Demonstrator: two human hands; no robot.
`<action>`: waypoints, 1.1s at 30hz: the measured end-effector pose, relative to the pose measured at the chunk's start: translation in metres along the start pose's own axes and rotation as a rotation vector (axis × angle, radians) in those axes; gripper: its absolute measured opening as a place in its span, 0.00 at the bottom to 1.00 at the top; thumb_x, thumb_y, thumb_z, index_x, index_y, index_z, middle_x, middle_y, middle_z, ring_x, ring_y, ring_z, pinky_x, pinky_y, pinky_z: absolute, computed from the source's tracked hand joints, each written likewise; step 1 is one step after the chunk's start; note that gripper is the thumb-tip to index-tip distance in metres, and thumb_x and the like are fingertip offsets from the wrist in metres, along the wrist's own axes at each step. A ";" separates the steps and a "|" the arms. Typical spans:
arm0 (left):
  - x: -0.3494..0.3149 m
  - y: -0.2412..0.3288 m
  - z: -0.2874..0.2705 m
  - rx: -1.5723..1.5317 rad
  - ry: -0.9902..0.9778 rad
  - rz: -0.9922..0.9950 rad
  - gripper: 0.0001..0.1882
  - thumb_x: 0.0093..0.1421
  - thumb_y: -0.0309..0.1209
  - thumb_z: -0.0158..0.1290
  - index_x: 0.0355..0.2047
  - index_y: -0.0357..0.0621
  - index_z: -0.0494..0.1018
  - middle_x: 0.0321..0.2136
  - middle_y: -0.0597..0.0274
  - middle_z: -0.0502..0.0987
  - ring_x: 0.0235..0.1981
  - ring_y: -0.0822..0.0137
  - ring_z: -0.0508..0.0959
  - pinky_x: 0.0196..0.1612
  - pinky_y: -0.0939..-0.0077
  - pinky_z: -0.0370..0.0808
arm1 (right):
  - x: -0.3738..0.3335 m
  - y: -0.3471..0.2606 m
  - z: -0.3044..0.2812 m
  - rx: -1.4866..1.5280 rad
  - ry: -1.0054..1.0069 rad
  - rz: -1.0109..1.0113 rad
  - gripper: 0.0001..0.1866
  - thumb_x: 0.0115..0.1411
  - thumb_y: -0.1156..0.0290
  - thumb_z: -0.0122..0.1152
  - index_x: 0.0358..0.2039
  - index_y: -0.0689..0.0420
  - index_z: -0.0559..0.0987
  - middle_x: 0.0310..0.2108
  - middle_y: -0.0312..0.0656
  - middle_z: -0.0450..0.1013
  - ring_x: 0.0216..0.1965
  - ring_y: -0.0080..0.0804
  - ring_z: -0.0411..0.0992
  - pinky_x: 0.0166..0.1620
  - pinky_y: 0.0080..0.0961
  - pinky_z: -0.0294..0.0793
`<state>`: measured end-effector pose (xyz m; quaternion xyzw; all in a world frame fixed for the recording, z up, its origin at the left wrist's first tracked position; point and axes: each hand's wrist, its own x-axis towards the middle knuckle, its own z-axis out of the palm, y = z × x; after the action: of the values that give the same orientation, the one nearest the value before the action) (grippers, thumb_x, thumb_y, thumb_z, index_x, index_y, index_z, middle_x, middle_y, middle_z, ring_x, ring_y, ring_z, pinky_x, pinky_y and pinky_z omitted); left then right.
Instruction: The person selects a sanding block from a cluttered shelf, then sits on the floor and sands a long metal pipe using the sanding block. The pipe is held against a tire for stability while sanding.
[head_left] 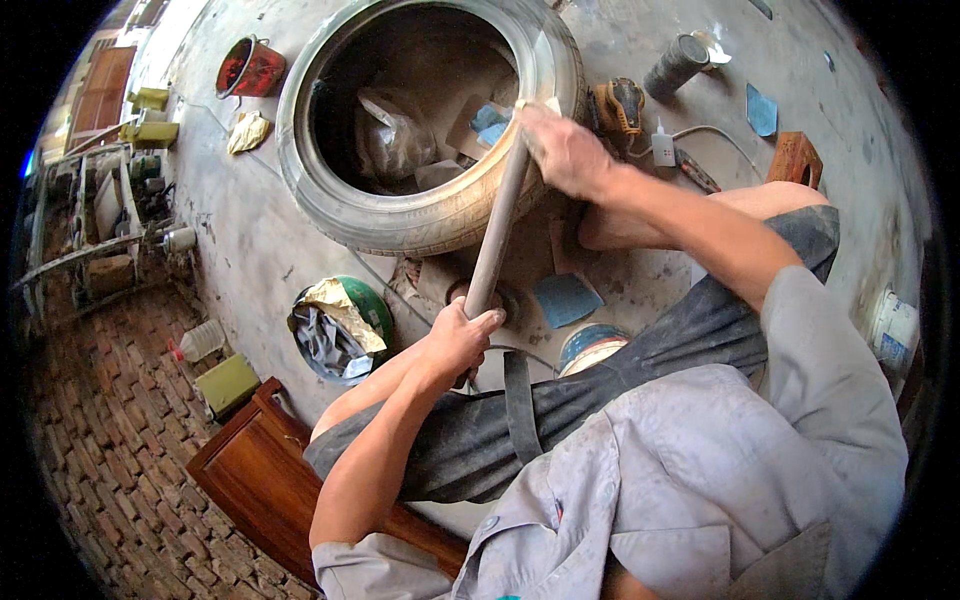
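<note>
A long, round grey-brown rod (497, 225) slants between my hands, its upper end against the rim of a large tyre (400, 232) lying on its side. My left hand (462, 340) is closed round the rod's lower end, thumb along it. At the upper end, my right hand (565, 150) is closed with its fingers bent over the rod. A small pale edge shows by those fingertips; I cannot make out what it is. Inside the tyre lie a clear plastic bag (395, 135) and blue scraps (490, 122).
A yellow-black power sander (620, 105), a white power adapter (662, 147) and a dark cylinder (677, 66) lie right of the tyre. Blue sheets (567, 299) rest on the floor. Left are a green bucket of rags (368, 312), a red bucket (250, 70) and a brown wooden panel (255, 480).
</note>
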<state>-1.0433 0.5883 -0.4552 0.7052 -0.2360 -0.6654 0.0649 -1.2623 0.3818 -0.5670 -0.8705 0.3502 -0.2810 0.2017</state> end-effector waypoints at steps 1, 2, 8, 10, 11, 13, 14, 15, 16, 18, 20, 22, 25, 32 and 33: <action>-0.001 -0.001 -0.002 -0.005 -0.002 -0.021 0.14 0.67 0.41 0.58 0.34 0.49 0.66 0.16 0.72 0.63 0.11 0.77 0.62 0.12 0.76 0.58 | -0.010 -0.031 -0.004 0.003 -0.096 0.005 0.28 0.57 0.73 0.53 0.58 0.70 0.73 0.57 0.66 0.72 0.62 0.58 0.69 0.68 0.40 0.68; 0.001 0.000 -0.003 -0.010 -0.010 -0.033 0.13 0.67 0.40 0.58 0.34 0.48 0.66 0.16 0.72 0.63 0.11 0.77 0.62 0.12 0.76 0.58 | -0.025 -0.063 -0.004 -0.014 -0.068 -0.105 0.28 0.55 0.73 0.54 0.58 0.68 0.74 0.58 0.65 0.71 0.63 0.56 0.69 0.69 0.41 0.66; 0.010 -0.010 -0.001 0.074 0.054 0.041 0.18 0.64 0.43 0.61 0.38 0.46 0.65 0.16 0.68 0.65 0.10 0.72 0.65 0.11 0.72 0.60 | -0.037 -0.081 -0.013 -0.006 -0.093 -0.282 0.26 0.54 0.75 0.54 0.55 0.66 0.76 0.56 0.60 0.74 0.61 0.50 0.72 0.68 0.41 0.69; 0.006 -0.009 0.004 0.186 0.107 0.113 0.20 0.63 0.42 0.61 0.38 0.41 0.65 0.18 0.60 0.69 0.15 0.65 0.70 0.18 0.65 0.66 | -0.006 -0.006 -0.023 0.038 -0.063 -0.153 0.22 0.59 0.76 0.50 0.54 0.69 0.75 0.53 0.63 0.74 0.59 0.57 0.72 0.65 0.45 0.71; 0.008 -0.013 0.004 0.261 0.152 0.154 0.19 0.62 0.40 0.60 0.38 0.38 0.65 0.21 0.53 0.72 0.20 0.58 0.74 0.25 0.61 0.71 | 0.003 -0.002 -0.022 -0.024 -0.030 -0.042 0.22 0.58 0.75 0.50 0.52 0.69 0.76 0.53 0.63 0.74 0.57 0.59 0.73 0.64 0.45 0.71; 0.010 -0.017 0.004 0.340 0.206 0.219 0.21 0.62 0.39 0.61 0.37 0.34 0.65 0.25 0.42 0.76 0.28 0.48 0.79 0.35 0.55 0.76 | -0.006 -0.035 -0.009 -0.142 -0.145 -0.064 0.23 0.56 0.75 0.53 0.53 0.69 0.77 0.53 0.63 0.74 0.57 0.59 0.72 0.64 0.44 0.71; 0.008 -0.018 0.006 0.340 0.225 0.243 0.22 0.62 0.40 0.61 0.37 0.33 0.65 0.26 0.38 0.76 0.31 0.44 0.80 0.38 0.53 0.76 | -0.021 -0.065 -0.002 -0.075 -0.014 -0.208 0.24 0.50 0.75 0.55 0.49 0.69 0.77 0.48 0.60 0.76 0.50 0.56 0.75 0.58 0.41 0.76; 0.006 -0.022 0.007 0.336 0.250 0.261 0.23 0.62 0.41 0.62 0.37 0.33 0.65 0.28 0.35 0.77 0.34 0.41 0.80 0.41 0.52 0.75 | -0.031 -0.107 -0.012 0.006 -0.039 -0.238 0.24 0.51 0.74 0.56 0.50 0.69 0.77 0.49 0.59 0.76 0.54 0.54 0.75 0.61 0.42 0.74; 0.007 -0.021 0.010 0.382 0.272 0.293 0.24 0.62 0.42 0.64 0.37 0.33 0.65 0.29 0.32 0.77 0.34 0.37 0.80 0.40 0.50 0.75 | -0.052 -0.127 -0.004 0.095 -0.025 -0.286 0.24 0.51 0.73 0.58 0.50 0.68 0.78 0.51 0.59 0.76 0.58 0.51 0.74 0.66 0.42 0.71; 0.009 -0.032 0.010 0.419 0.305 0.430 0.23 0.62 0.43 0.62 0.35 0.33 0.68 0.28 0.34 0.77 0.32 0.40 0.80 0.37 0.52 0.75 | -0.057 -0.133 -0.011 0.123 -0.096 -0.341 0.24 0.52 0.74 0.58 0.51 0.67 0.78 0.53 0.59 0.75 0.59 0.51 0.73 0.66 0.41 0.71; 0.006 -0.017 0.010 0.361 0.217 0.313 0.21 0.63 0.41 0.60 0.32 0.32 0.71 0.21 0.43 0.76 0.25 0.51 0.80 0.31 0.57 0.75 | -0.032 -0.076 -0.012 -0.016 -0.060 -0.349 0.24 0.53 0.74 0.55 0.52 0.67 0.77 0.53 0.59 0.75 0.57 0.53 0.75 0.63 0.39 0.74; 0.011 -0.015 0.002 0.130 0.052 0.125 0.17 0.63 0.41 0.60 0.28 0.39 0.73 0.14 0.61 0.71 0.10 0.68 0.70 0.12 0.69 0.66 | 0.001 -0.004 -0.019 -0.030 -0.015 -0.199 0.21 0.54 0.74 0.53 0.49 0.68 0.77 0.51 0.60 0.75 0.53 0.57 0.75 0.59 0.39 0.76; -0.004 0.005 -0.005 0.109 0.011 -0.023 0.19 0.63 0.39 0.58 0.20 0.40 0.71 0.11 0.63 0.67 0.10 0.67 0.69 0.12 0.68 0.66 | -0.010 -0.037 -0.007 -0.074 0.057 -0.180 0.24 0.56 0.73 0.52 0.53 0.70 0.75 0.51 0.64 0.75 0.54 0.58 0.75 0.61 0.43 0.75; -0.003 0.002 -0.005 -0.023 -0.057 -0.194 0.21 0.63 0.36 0.57 0.14 0.50 0.64 0.10 0.67 0.63 0.09 0.69 0.63 0.13 0.68 0.59 | -0.046 -0.078 0.000 0.046 -0.056 -0.211 0.24 0.59 0.74 0.52 0.57 0.66 0.76 0.59 0.62 0.72 0.65 0.53 0.69 0.70 0.43 0.66; -0.001 0.003 -0.004 -0.012 -0.065 -0.188 0.22 0.64 0.36 0.57 0.15 0.51 0.63 0.10 0.68 0.62 0.09 0.70 0.61 0.13 0.68 0.58 | -0.028 -0.042 -0.008 0.002 -0.015 -0.146 0.24 0.60 0.73 0.52 0.57 0.66 0.75 0.58 0.64 0.72 0.63 0.57 0.70 0.68 0.44 0.68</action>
<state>-1.0402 0.5855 -0.4523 0.7019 -0.1668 -0.6925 -0.0011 -1.2636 0.4292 -0.5479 -0.8955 0.2842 -0.2889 0.1839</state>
